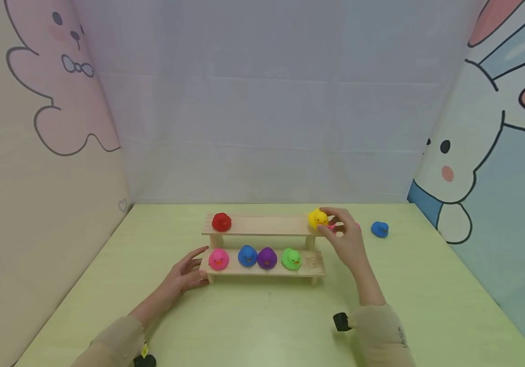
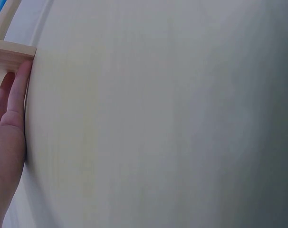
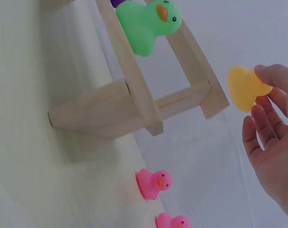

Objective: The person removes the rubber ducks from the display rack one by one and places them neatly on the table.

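A yellow rubber duck (image 1: 317, 218) is pinched between the thumb and fingers of my right hand (image 1: 348, 239) at the right end of the upper shelf. In the right wrist view the duck (image 3: 244, 88) appears just off the shelf's edge. My left hand (image 1: 183, 275) touches the left end of the two-tier wooden rack (image 1: 262, 273), its fingers fairly straight against the wood in the left wrist view. On the lower tier sit a pink duck (image 1: 218, 259), a blue duck (image 1: 247, 256), a purple duck (image 1: 267, 258) and a green duck (image 1: 292, 259). A red duck (image 1: 222, 222) stands at the upper tier's left end.
Another blue duck (image 1: 379, 229) lies on the table to the right of the rack. Two pink ducks, a nearer one (image 3: 154, 183) and another (image 3: 172, 221), stand beside the rack, mostly hidden behind my right hand in the head view. Cartoon-printed cloth walls surround the pale green table (image 1: 253, 326).
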### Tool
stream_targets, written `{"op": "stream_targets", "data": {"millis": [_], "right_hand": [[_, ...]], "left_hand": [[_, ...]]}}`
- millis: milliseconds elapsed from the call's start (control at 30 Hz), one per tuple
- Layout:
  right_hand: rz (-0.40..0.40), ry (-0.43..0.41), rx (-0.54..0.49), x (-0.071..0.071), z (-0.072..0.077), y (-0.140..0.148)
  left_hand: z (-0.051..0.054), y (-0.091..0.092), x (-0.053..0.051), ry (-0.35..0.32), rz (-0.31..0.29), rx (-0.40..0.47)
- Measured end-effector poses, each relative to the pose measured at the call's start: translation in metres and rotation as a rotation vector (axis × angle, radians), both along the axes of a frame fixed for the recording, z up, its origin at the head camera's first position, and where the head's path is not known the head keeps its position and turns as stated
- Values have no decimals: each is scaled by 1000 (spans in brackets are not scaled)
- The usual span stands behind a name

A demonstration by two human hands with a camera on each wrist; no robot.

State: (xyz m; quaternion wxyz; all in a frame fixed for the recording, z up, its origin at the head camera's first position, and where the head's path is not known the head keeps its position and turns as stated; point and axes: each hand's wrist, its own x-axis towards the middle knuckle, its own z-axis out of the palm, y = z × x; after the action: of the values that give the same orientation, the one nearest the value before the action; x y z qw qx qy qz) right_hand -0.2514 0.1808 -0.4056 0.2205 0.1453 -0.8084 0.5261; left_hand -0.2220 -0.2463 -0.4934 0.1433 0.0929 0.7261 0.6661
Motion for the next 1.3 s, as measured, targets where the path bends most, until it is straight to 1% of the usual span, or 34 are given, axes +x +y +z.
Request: {"op": "stream_targets", "data": {"millis": [233,300,467,633,800,933,1067,1300], "right_hand": [[-76,-19,19,0,-9,22],[-104,-32,43,-1,-12,27],[-141,-65,75,-2,-19,39],[-137,-99,77,-2,-25,46],[-120,-143,90,-3,-33,51],[-99,-162,109,-5,-39,54],[-79,-175,148,-8,-45,57],[-24,-270,236,-12,-55,61]], "left_hand": [[0,0,0,1,-4,8],[0,0,0,2,-5,6],[1,-1,1,8,-10,4],[-1,-1,0,14,-21,22],[0,-2,1,16,-22,12],[1,-1,1,13,-19,10],[1,-1,1,13,-17,12],[0,-2,0,13,-17,11]]}}
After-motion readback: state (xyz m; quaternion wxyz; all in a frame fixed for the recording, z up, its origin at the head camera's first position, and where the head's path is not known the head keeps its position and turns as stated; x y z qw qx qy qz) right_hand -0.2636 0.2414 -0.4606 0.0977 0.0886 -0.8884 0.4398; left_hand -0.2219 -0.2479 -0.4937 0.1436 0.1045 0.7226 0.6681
